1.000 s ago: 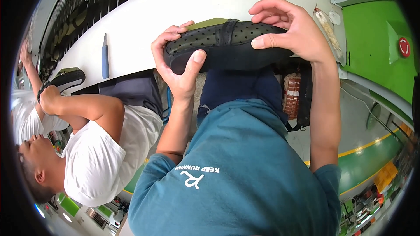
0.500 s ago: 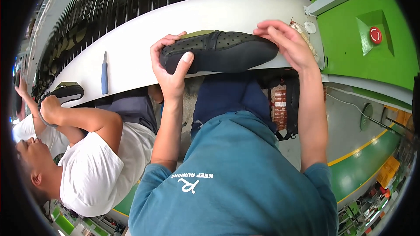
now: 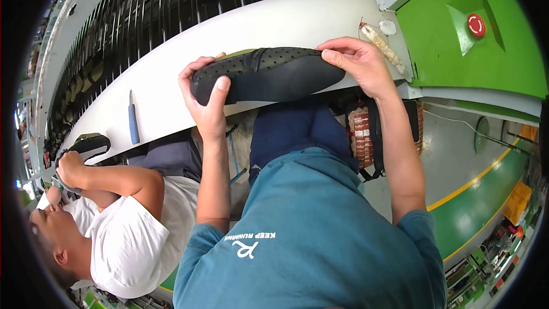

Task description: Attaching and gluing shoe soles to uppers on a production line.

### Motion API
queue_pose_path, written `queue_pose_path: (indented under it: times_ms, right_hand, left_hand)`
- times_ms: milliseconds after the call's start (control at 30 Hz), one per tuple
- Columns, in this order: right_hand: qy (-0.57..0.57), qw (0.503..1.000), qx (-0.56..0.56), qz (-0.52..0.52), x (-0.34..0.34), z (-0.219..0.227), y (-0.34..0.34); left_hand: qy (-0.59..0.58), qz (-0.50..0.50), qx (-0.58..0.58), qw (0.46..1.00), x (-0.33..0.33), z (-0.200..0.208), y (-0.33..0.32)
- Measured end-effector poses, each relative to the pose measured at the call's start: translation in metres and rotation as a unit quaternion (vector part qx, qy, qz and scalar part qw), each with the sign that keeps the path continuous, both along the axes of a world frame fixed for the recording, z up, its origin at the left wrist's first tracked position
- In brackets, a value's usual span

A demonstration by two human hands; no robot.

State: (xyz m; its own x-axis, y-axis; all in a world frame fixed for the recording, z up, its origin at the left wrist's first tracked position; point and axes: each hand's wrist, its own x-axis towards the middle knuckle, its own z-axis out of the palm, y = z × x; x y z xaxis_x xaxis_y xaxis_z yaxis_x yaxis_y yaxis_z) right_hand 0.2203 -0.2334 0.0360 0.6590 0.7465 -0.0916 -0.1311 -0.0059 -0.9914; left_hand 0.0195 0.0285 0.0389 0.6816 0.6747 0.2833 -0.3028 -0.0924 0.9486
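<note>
A black shoe [image 3: 277, 77] with a perforated upper, a strap across it and olive green at its far edge lies lengthwise between my hands, over the near edge of the white worktop. My left hand [image 3: 207, 100] is closed round its left end, the thumb pressing on the near black side and the fingers behind. At the other end, the thumb and fingers of my right hand [image 3: 363, 67] grip the upper edge of the shoe's right tip. The fingertips behind the shoe are partly hidden.
A blue-handled knife-like tool [image 3: 133, 120] lies on the white worktop [image 3: 160, 74]. A worn, whitish wrapped stick [image 3: 382, 48] lies near the green machine [image 3: 457, 51] with its red button [image 3: 476, 25]. At left, a co-worker [image 3: 134, 234] holds another dark shoe [image 3: 88, 144]. Dark rollers line the far side.
My right hand has closed from loose, spread fingers onto the shoe's right end. The shoe and both hands sit slightly farther left and lower in view, which has itself shifted.
</note>
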Motion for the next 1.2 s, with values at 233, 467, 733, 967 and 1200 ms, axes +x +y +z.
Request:
queue_pose_path:
  times_ms: [233,467,733,967,1200]
  right_hand:
    - [0.060,0.994,0.003,-0.093,-0.044,0.011,0.010]
    - [0.135,0.985,-0.004,-0.103,-0.097,0.027,0.025]
    - [-0.175,0.957,-0.067,-0.219,-0.113,0.014,0.047]
    - [-0.535,0.832,-0.033,-0.144,-0.056,0.013,0.049]
    - [-0.353,0.910,0.206,-0.065,-0.018,0.005,0.081]
  left_hand:
    - [0.062,0.002,-0.015,0.998,0.025,0.020,-0.010]
    - [0.088,-0.068,0.032,0.993,-0.015,0.031,-0.096]
    - [0.128,-0.061,0.009,0.990,-0.039,0.018,-0.073]
    - [0.161,-0.073,0.115,0.977,-0.041,0.013,-0.037]
    - [0.100,-0.014,0.186,0.977,-0.009,0.016,-0.042]
